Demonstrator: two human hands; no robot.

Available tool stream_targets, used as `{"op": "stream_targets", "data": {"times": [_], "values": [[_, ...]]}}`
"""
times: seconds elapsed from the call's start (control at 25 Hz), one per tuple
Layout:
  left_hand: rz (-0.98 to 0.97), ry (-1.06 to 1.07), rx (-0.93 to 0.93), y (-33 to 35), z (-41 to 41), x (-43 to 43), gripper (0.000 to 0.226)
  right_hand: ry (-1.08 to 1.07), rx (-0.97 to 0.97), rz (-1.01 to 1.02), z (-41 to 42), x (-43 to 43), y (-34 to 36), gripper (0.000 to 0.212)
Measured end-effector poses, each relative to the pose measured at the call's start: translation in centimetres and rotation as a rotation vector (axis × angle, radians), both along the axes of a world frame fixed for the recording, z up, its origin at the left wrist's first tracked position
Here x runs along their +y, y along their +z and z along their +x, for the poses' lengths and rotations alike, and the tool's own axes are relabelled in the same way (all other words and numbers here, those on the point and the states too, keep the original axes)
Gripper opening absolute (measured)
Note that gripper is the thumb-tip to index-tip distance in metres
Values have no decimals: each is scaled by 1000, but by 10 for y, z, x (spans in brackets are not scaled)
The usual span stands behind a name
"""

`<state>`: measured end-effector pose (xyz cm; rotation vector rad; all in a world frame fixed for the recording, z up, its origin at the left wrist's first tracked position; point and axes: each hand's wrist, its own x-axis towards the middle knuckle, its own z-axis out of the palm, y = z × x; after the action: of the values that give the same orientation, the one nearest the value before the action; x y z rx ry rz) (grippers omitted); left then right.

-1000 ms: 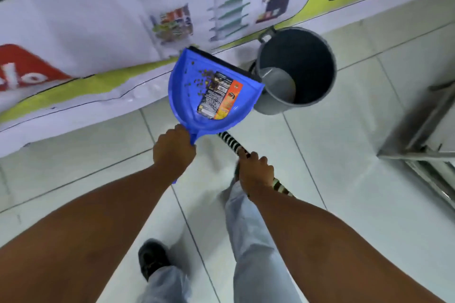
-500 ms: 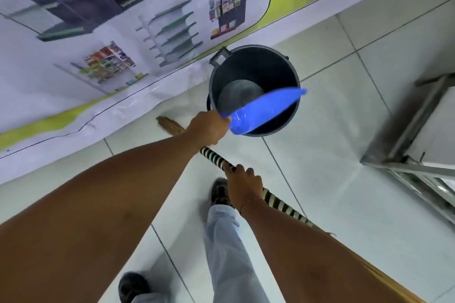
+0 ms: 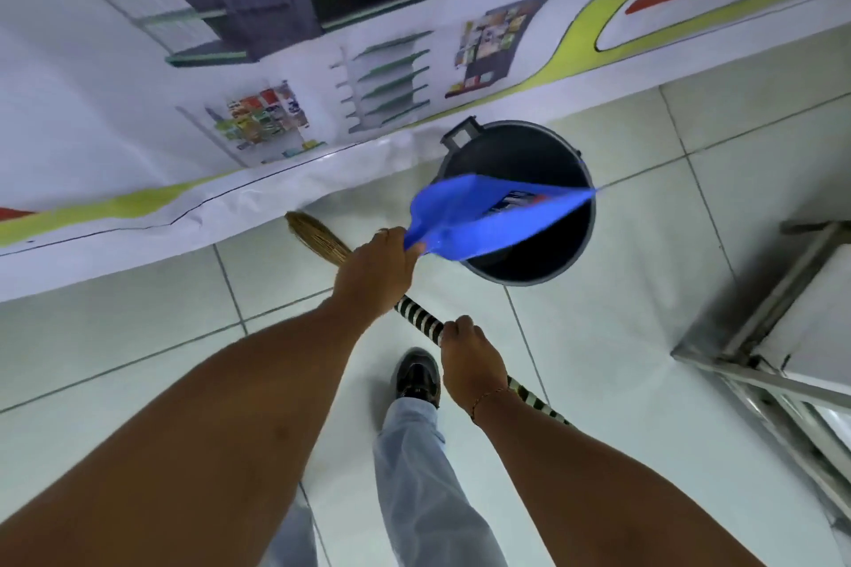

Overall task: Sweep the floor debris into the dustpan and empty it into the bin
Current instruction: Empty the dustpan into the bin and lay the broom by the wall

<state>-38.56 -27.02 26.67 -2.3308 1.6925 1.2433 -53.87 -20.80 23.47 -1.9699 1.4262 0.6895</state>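
Note:
My left hand [image 3: 375,269] grips the handle of a blue dustpan [image 3: 479,221], which is tipped on its side over the open mouth of a dark grey round bin [image 3: 543,258]. A printed label shows inside the pan; no debris is visible on it. My right hand [image 3: 467,348] holds the black-and-white striped handle of a broom [image 3: 416,313]. The broom's straw head [image 3: 315,237] rests on the floor by the wall, left of the bin.
A printed banner [image 3: 276,106] covers the wall behind the bin. A steel frame of shelving [image 3: 773,336] stands at the right. My shoe [image 3: 416,375] and grey trouser leg are on the white tiled floor [image 3: 644,382] below the hands.
The dustpan was held flat with debris left of the bin, then swung right over the bin and tipped. It now sits slightly more rotated above the bin's mouth. The broom stayed in my right hand.

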Motion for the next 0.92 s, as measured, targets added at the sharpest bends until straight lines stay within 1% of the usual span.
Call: {"op": "stream_targets", "data": {"times": [0.08, 0.16, 0.24, 0.32, 0.4, 0.48, 0.6, 0.68, 0.8, 0.92], "values": [[-131, 84, -22, -3, 39, 41, 36, 35, 3, 25, 24, 9, 7, 30], [-161, 131, -69, -9, 84, 86, 35, 112, 26, 43, 58, 18, 15, 35], [-114, 245, -116, -18, 130, 132, 34, 214, 30, 65, 102, 25, 18, 41], [-33, 420, -130, -22, 173, 169, 36, 288, -5, 85, 150, 29, 13, 41], [54, 625, -134, -22, 224, 209, 36, 355, -56, 97, 212, 36, 1, 39], [74, 737, -167, -27, 273, 258, 32, 402, -95, 87, 281, 40, -17, 38], [100, 975, -130, -49, 323, 329, 20, 482, -155, -8, 370, 29, -61, 32], [138, 1098, -110, -72, 341, 350, 14, 528, -176, -88, 408, 9, -94, 32], [163, 1184, -132, -123, 357, 350, 18, 605, -176, -179, 449, -18, -161, 33], [149, 1165, -102, -176, 354, 335, 21, 590, -171, -230, 478, -34, -213, 34]]}}
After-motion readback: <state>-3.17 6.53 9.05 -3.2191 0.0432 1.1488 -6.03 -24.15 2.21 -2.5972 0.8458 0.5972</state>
